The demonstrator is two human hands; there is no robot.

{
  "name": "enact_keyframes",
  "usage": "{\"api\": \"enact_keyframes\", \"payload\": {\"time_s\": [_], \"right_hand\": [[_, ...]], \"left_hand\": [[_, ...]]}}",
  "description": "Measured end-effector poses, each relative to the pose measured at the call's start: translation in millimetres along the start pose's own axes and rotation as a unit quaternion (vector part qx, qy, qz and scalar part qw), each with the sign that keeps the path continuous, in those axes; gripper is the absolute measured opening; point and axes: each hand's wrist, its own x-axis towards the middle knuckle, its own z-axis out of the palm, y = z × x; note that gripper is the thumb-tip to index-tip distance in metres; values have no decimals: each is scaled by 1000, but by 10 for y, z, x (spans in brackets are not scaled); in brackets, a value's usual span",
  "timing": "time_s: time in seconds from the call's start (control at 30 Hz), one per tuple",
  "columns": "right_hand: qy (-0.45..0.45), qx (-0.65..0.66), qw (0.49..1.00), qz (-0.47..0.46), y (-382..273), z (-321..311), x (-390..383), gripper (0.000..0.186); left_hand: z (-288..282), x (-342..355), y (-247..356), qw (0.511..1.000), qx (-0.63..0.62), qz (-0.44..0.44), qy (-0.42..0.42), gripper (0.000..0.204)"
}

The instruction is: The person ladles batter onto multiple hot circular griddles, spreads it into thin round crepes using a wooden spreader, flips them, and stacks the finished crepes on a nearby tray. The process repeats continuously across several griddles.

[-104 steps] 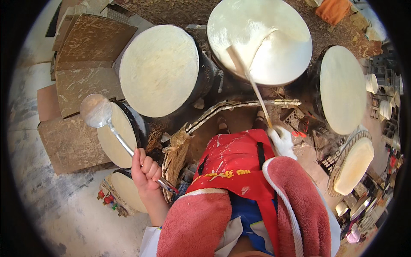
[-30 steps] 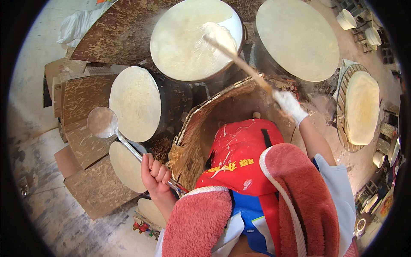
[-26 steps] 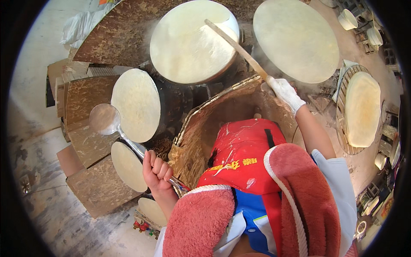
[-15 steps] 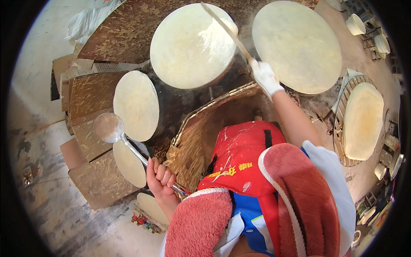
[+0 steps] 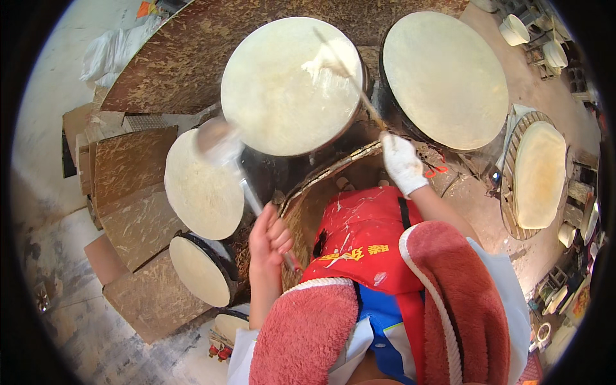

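The right hand (image 5: 403, 162), in a white glove, is closed around the lower end of a wooden spreader stick (image 5: 351, 82) whose far end rests on pale batter on the central round griddle (image 5: 292, 83). The bare left hand (image 5: 269, 236) is clenched around the handle of a metal ladle (image 5: 218, 142), its blurred bowl raised just left of the central griddle. A second batter-covered griddle (image 5: 446, 78) lies right of the central griddle, another (image 5: 203, 183) lower left, all set in the brown worktop (image 5: 186, 58).
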Motion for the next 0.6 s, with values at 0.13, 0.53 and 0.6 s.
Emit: {"api": "enact_keyframes", "payload": {"time_s": [0.13, 0.53, 0.6], "right_hand": [[17, -55, 996, -66, -217, 34, 117, 48], [-42, -81, 996, 11, -479, 282, -23, 53], [31, -64, 997, -18, -432, 244, -41, 53]], "left_hand": [[312, 683, 200, 981, -55, -162, -90, 38], [610, 1143, 590, 991, 136, -15, 4, 21], [559, 1147, 611, 988, 154, -14, 16, 21]]}}
